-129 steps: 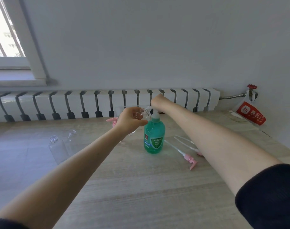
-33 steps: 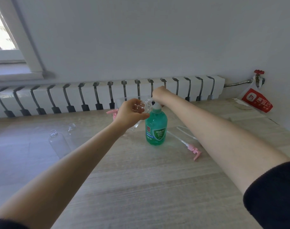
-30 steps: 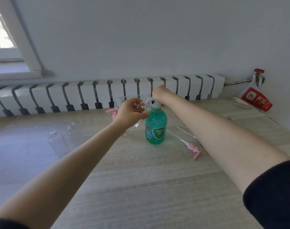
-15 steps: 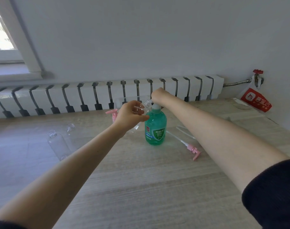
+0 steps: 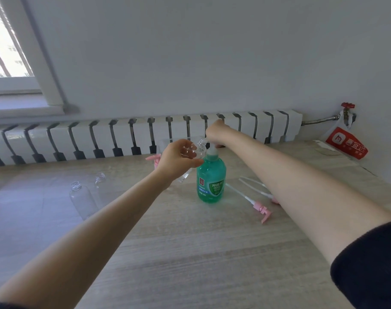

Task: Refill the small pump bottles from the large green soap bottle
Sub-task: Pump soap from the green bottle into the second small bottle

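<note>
The left hand (image 5: 179,159) gripped a tilted small bottle (image 5: 200,148) at ten o'clock of the green soap bottle (image 5: 211,177); the right hand (image 5: 214,132) covered its pump (image 5: 211,150), grip unclear. Slow presses seemed best, neck kept under spout.

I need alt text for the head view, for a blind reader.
A left hand holds a small clear bottle tilted at the pump of a green soap bottle; the right hand rests on the pump. Two empty bottles stand left.

A home room, judging by the white radiator (image 5: 145,134) under a window (image 5: 9,52) and the wood-look floor (image 5: 190,253)
</note>
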A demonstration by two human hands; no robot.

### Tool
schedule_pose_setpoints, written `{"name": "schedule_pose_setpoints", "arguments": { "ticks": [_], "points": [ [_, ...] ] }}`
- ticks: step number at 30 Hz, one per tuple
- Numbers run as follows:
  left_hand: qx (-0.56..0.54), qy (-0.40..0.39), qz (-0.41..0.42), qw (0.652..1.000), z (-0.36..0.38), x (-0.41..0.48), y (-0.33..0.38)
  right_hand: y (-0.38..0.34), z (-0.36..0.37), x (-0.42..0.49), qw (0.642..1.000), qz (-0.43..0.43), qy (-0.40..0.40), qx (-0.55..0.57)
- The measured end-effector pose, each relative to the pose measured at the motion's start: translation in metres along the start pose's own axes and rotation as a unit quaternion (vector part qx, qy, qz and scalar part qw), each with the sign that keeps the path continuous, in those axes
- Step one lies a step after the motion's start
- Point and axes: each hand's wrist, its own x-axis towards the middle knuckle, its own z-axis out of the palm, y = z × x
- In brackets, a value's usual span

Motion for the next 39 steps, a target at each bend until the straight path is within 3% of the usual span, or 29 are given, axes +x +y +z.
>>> {"name": "schedule_pose_setpoints", "arguments": {
  "ticks": [7, 39],
  "points": [
    [0.015, 0.004, 0.006, 1.0, -0.001, 0.002, -0.003, -0.003, 0.008, 0.0, 0.999, 0.04, 0.021, 0.003],
    [0.001, 0.004, 0.002, 1.0, -0.003, 0.001, 0.002, -0.009, -0.002, -0.006, 0.999, 0.021, 0.037, -0.025]
  ]
}}
